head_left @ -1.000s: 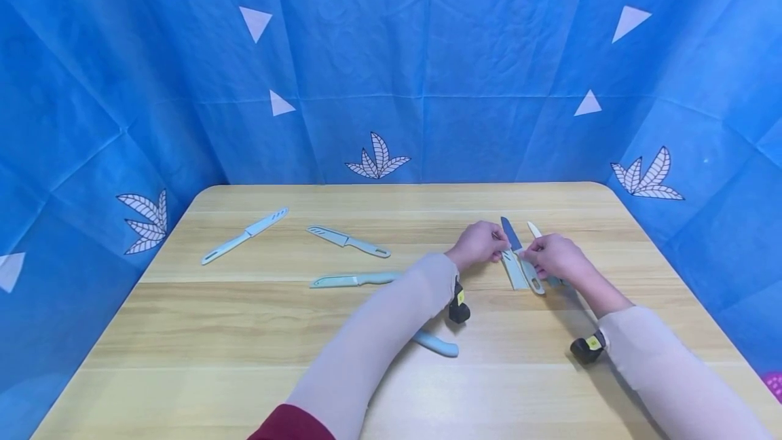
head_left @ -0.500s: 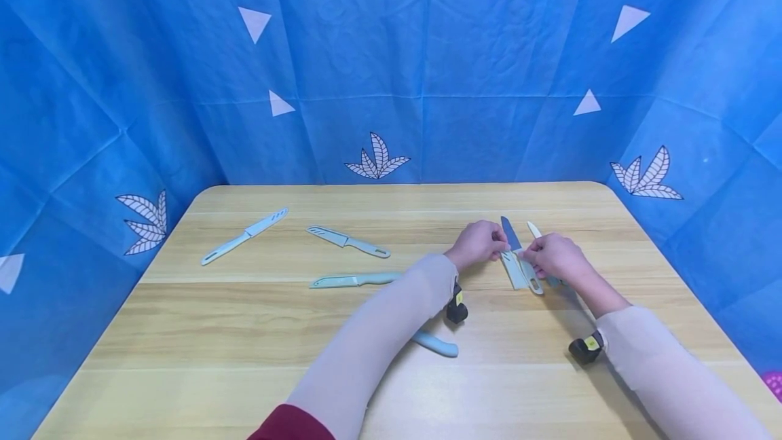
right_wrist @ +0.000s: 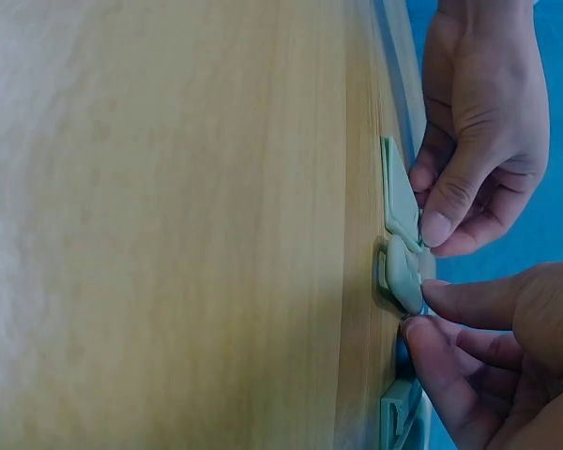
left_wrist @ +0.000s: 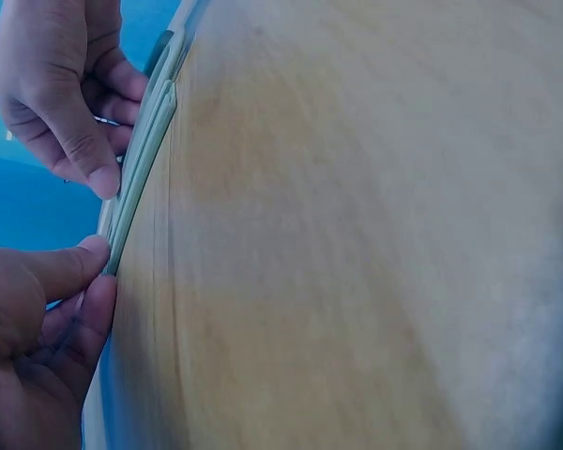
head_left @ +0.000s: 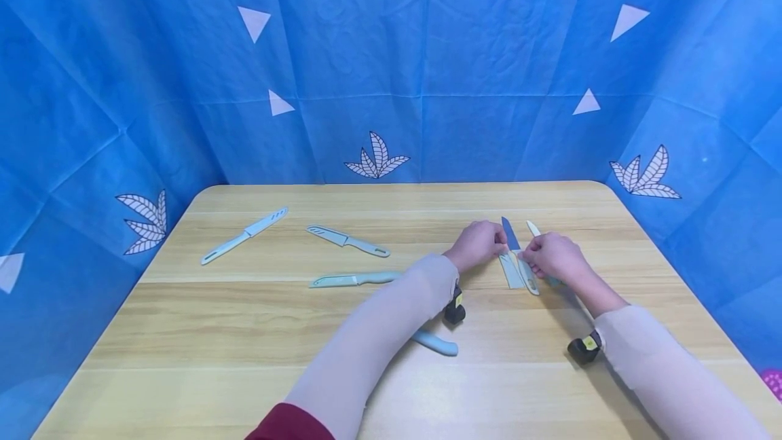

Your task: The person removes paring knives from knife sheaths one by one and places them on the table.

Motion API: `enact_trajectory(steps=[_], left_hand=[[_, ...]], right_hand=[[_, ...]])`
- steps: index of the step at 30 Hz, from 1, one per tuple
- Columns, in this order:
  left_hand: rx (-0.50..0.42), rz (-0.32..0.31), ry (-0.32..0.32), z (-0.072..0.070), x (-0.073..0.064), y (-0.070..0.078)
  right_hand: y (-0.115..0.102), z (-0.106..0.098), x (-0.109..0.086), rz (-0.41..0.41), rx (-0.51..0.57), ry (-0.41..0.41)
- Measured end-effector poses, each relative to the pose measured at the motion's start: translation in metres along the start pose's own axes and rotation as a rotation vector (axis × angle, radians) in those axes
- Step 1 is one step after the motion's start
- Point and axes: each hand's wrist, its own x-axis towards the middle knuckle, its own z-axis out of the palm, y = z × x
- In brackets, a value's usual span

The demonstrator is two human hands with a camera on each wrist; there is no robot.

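Note:
My left hand point(head_left: 479, 244) pinches the far end of a pale green slotted blade sheath point(head_left: 512, 273) lying toward the right of the table. Just right of it is a bare knife point(head_left: 529, 278), its dark blue blade pointing away and its light handle toward me. Thumb and fingertips of my right hand point(head_left: 554, 255) pinch this knife near the handle's blade end. In the right wrist view the sheath point(right_wrist: 400, 199) and the knife's handle point(right_wrist: 402, 274) lie side by side, very close. Another knife point(head_left: 533, 228) lies partly hidden under my right hand.
To the left lie several sheathed pale blue-green knives: one far left point(head_left: 244, 235), one near the middle point(head_left: 348, 241), and one point(head_left: 342, 281) partly under my left sleeve. Another handle point(head_left: 436, 343) shows below that sleeve. A blue curtain point(head_left: 464, 73) hangs behind the wooden table point(head_left: 183, 352).
The near ends of the sheath and the knife handle have swung slightly left. Both hands keep their pinch and have barely moved.

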Motion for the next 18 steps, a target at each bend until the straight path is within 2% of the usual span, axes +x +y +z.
enact_trajectory(steps=[5,12,18], left_hand=[[0.018,0.012,-0.007,-0.003,-0.002,0.0],[-0.053,-0.009,-0.004,-0.009,-0.007,-0.003],[-0.089,-0.026,-0.003,-0.015,-0.009,-0.008]], right_hand=[[-0.002,-0.001,-0.001,-0.011,-0.049,0.026],[-0.002,-0.002,-0.001,-0.029,-0.072,0.065],[-0.001,-0.002,-0.004,-0.015,-0.067,0.058]])
